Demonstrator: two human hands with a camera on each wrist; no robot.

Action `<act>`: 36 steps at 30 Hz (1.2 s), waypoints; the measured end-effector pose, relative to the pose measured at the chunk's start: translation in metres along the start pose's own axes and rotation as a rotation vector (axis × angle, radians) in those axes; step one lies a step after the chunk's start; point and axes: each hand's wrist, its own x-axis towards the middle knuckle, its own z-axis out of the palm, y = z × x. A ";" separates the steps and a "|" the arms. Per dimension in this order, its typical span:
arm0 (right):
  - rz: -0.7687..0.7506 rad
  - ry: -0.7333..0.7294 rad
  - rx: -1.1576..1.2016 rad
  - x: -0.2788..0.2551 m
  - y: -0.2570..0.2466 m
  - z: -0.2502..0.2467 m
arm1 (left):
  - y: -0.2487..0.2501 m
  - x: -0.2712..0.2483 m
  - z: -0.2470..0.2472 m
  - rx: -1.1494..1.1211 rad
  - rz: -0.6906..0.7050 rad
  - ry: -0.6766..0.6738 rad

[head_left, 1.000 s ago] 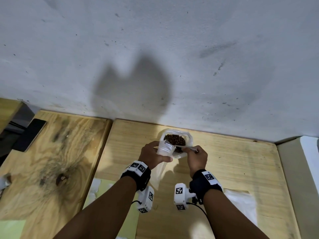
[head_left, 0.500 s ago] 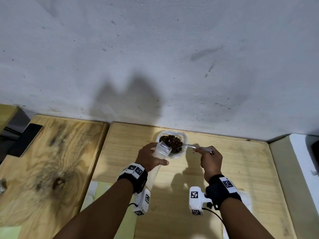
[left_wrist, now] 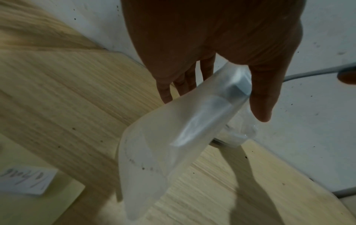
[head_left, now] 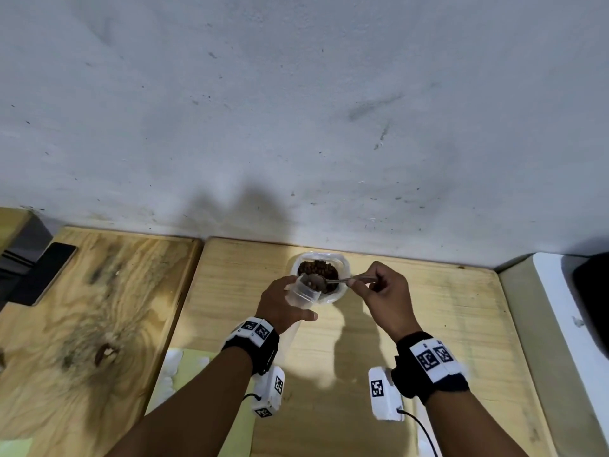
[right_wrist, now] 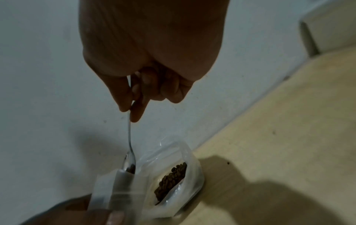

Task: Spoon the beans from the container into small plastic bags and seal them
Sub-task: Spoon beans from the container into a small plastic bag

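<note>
A clear container of brown beans (head_left: 319,268) (right_wrist: 171,179) stands by the wall on the light wooden table (head_left: 428,324). My left hand (head_left: 283,303) (left_wrist: 212,45) holds a small clear plastic bag (head_left: 301,291) (left_wrist: 173,144) by its open mouth, just in front of the container. The bag hangs down below the hand. My right hand (head_left: 382,291) (right_wrist: 146,85) pinches the handle of a metal spoon (head_left: 333,280) (right_wrist: 129,146). Its bowl carries a few beans and sits at the bag's mouth.
A second, darker-grained wooden table (head_left: 92,324) adjoins on the left, with a dark phone (head_left: 43,273) at its far edge. Yellow-green paper (head_left: 184,374) and white pieces lie near the front. A white surface (head_left: 566,318) borders the right side. The wall is close behind.
The right hand swung out to the right, scooped in the container, and now brings the loaded spoon to the bag's mouth. The left hand shifted slightly left, keeping hold of the bag.
</note>
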 end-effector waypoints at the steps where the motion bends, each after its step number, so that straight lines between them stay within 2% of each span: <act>1: -0.016 -0.024 -0.027 -0.001 -0.001 0.002 | 0.000 0.000 0.000 -0.012 -0.007 0.003; 3: -0.025 -0.015 -0.029 -0.001 -0.003 0.002 | 0.000 -0.001 0.000 -0.023 -0.020 0.011; 7: 0.018 0.167 0.054 0.002 0.006 -0.003 | 0.001 0.001 -0.001 0.011 -0.016 0.018; 10: 0.044 0.256 -0.032 0.005 0.015 0.001 | 0.001 0.002 -0.002 0.026 -0.024 0.024; 15: 0.068 0.267 -0.230 0.014 0.040 0.022 | 0.003 0.006 -0.003 0.038 -0.029 0.020; 18: 0.109 0.268 -0.271 0.021 0.049 0.032 | 0.004 0.007 -0.003 0.051 -0.030 0.011; 26: 0.249 0.268 -0.137 0.024 0.055 0.051 | 0.007 0.007 -0.003 0.024 -0.040 0.014; 31: 0.402 0.254 -0.046 0.021 0.063 0.069 | 0.010 0.007 -0.002 0.037 -0.025 0.002; 36: 0.561 0.328 0.104 0.024 0.066 0.073 | 0.010 0.007 -0.006 0.046 -0.014 -0.010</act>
